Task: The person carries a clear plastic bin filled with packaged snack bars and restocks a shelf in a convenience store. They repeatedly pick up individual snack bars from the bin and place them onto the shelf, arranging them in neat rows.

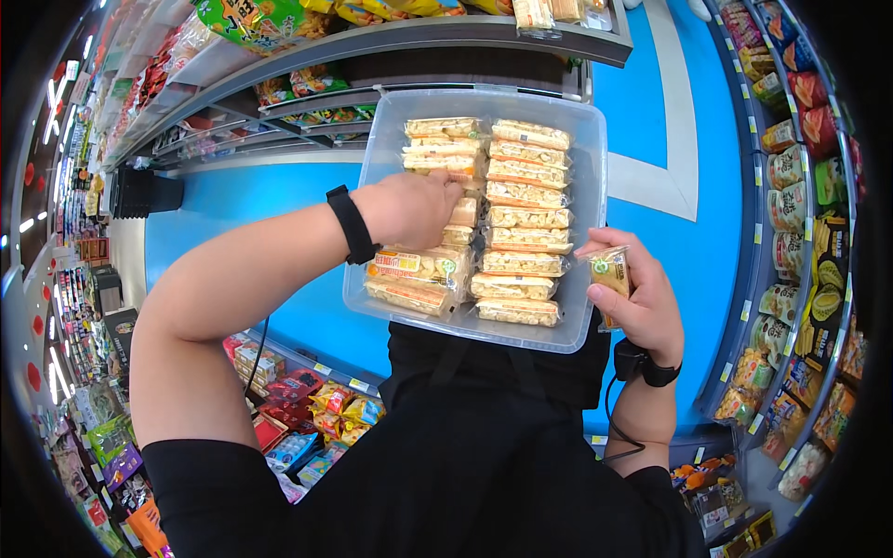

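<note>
A clear plastic bin [596,167] in front of me holds two columns of wrapped sachima bars; those in the right column [528,218] stand on edge in a row. In the left column, a sachima bar [418,268] lies flat near the bottom. My left hand [418,206] reaches into the left column, its fingertips on the bars there; whether it grips one is hidden. My right hand [638,293], beside the bin's right wall, holds a small wrapped snack [612,272] between thumb and fingers.
A dark shelf edge [446,38] with bagged snacks runs beyond the bin. Shelving with cup packs [787,209] and bags curves along the right. Colourful snack packs [342,411] lie at lower left. A black container [148,193] stands at the left on the blue floor [258,216].
</note>
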The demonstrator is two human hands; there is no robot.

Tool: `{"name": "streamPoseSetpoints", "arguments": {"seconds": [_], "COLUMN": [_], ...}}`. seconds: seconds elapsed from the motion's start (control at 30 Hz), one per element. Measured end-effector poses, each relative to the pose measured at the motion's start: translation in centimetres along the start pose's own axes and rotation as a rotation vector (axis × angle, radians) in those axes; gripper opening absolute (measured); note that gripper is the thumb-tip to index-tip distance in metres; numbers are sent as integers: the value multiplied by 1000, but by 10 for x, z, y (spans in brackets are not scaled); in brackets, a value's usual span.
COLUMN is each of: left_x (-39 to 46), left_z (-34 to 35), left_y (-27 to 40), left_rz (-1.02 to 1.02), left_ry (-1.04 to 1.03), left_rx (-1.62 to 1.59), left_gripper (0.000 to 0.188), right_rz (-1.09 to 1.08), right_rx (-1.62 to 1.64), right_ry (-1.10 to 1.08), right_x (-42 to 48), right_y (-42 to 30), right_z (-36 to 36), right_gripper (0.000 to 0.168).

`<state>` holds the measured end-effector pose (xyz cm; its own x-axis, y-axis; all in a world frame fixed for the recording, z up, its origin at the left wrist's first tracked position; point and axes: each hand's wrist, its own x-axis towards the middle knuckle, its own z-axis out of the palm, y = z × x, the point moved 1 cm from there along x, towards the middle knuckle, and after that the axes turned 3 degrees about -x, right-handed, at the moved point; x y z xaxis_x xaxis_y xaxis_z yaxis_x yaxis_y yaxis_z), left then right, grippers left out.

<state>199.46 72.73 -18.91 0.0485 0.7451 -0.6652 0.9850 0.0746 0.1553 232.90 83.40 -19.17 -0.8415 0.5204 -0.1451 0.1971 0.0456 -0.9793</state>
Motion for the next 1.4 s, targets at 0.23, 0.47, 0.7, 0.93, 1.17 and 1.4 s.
{"name": "streamPoseSetpoints", "arguments": {"seconds": [0.23,0.47,0.7,0.93,1.17,1.4], "left_x": [4,0,6,33,26,1], "left_z": [-6,-18,-10,0,-8,-5], "left_y": [-7,-2,-14,-18,-5,-3], "left_rz": [33,34,45,55,33,137], "left_ry": [-71,-29,-37,-269,-254,235], "left_rx": [16,112,118,-37,64,228], "left_gripper": [32,26,27,43,34,12], "right_rz": [-6,-28,4,10,33,14], "right_rx": [-9,-25,-12,5,39,46], "right_ry": [6,12,2,-13,-19,-17], "right_x": [1,-1,0,2,-2,-1], "right_y": [-1,3,1,-3,-1,0], "right_z": [1,1,1,0,-1,-1], "right_gripper": [61,61,61,60,60,59]}}
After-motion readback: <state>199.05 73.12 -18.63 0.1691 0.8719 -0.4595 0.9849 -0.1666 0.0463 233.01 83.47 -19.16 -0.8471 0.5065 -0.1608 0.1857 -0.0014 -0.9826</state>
